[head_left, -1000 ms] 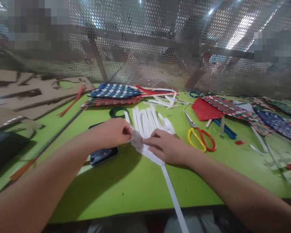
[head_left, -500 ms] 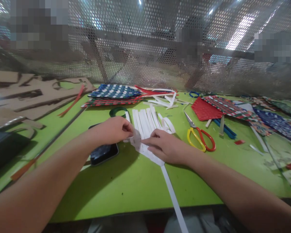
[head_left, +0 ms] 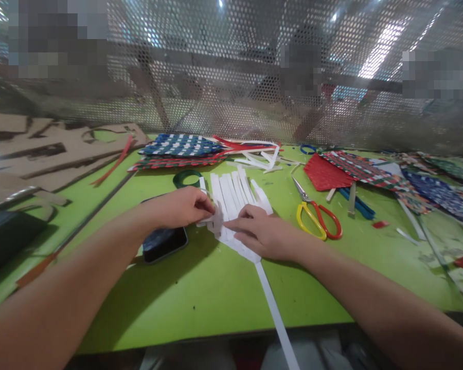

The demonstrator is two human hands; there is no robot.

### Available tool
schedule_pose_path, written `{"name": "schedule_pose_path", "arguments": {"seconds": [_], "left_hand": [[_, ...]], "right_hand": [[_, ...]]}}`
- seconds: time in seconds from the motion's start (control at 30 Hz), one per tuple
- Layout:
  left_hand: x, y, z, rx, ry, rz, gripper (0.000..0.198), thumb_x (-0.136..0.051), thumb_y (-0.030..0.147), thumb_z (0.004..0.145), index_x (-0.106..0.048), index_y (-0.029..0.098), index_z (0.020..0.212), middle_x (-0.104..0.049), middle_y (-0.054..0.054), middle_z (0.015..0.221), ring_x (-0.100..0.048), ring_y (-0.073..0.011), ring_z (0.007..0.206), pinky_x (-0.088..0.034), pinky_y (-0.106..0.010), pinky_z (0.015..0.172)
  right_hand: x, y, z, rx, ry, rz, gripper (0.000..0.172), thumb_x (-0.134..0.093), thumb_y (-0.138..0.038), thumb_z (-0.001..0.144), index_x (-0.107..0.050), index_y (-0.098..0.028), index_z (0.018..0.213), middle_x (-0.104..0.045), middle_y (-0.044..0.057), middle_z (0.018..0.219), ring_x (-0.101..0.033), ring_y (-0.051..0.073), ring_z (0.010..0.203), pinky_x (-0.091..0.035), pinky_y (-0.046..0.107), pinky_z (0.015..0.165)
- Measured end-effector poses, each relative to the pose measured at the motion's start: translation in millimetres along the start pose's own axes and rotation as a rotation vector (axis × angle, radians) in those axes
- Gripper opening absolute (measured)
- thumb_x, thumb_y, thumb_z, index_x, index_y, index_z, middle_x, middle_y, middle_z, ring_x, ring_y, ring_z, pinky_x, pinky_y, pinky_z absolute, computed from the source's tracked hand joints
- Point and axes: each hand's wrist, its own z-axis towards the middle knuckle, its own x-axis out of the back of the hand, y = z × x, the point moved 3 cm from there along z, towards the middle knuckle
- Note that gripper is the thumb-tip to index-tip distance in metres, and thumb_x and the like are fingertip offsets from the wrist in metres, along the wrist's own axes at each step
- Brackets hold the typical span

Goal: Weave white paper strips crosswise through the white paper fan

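– What do your hands hold?
– Your left hand point(head_left: 181, 205) pinches a strip of the white paper weave point(head_left: 231, 205) mid-table; your right hand point(head_left: 264, 234) presses it flat, fingers extended.
– Nearby?
– A phone point(head_left: 164, 242) left, scissors point(head_left: 316, 218) right. No readable writing.

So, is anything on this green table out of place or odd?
One long white strip hangs over the near table edge. A phone lies under the left hand, close to the white woven piece.

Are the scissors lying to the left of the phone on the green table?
No, the scissors with yellow and red handles lie right of the right hand, while the phone lies under the left hand.
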Motion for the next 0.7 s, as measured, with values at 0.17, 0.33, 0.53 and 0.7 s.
{"name": "schedule_pose_path", "arguments": {"seconds": [0.17, 0.33, 0.53, 0.7], "left_hand": [[-7.8, -8, 5, 0.054, -0.003, -0.207, 0.04, -0.067, 0.036, 0.068, -0.064, 0.021, 0.104, -0.078, -0.007, 0.092, -0.063, -0.0179, 0.063, -0.048, -0.029, 0.054], [-11.8, -14, 7, 0.075, 0.058, -0.172, 0.041, -0.065, 0.033, 0.066, -0.059, 0.021, 0.105, -0.078, -0.005, 0.085, -0.062, -0.0178, 0.057, -0.049, -0.029, 0.051], [-11.3, -6, 5, 0.105, 0.14, -0.108, 0.05, -0.065, 0.031, 0.066, -0.06, 0.02, 0.114, -0.079, -0.003, 0.084, -0.065, -0.0186, 0.057, -0.046, -0.029, 0.051], [-12.7, -5, 5, 0.142, 0.158, -0.099, 0.055, -0.07, 0.033, 0.066, -0.058, 0.02, 0.118, -0.077, -0.002, 0.077, -0.064, -0.02, 0.054, -0.044, -0.03, 0.049]], "right_hand": [[1, -2, 1, 0.071, 0.036, 0.004, 0.042, -0.049, -0.034, 0.107, -0.064, -0.025, 0.145, -0.06, 0.011, 0.122, -0.06, 0.024, 0.112, -0.046, 0.04, 0.105], [0, -1, 0, 0.005, 0.01, 0.004, 0.043, -0.047, -0.039, 0.107, -0.062, -0.032, 0.147, -0.058, 0.009, 0.13, -0.062, 0.024, 0.107, -0.049, 0.044, 0.1], [1, -2, 2, 0.085, 0.045, 0.002, 0.041, -0.048, -0.034, 0.107, -0.065, -0.023, 0.143, -0.061, 0.011, 0.121, -0.06, 0.024, 0.109, -0.047, 0.041, 0.104], [-2, 2, 1, 0.021, 0.027, -0.009, 0.042, -0.047, -0.039, 0.107, -0.063, -0.03, 0.145, -0.058, 0.01, 0.129, -0.062, 0.024, 0.104, -0.049, 0.044, 0.099]]}}
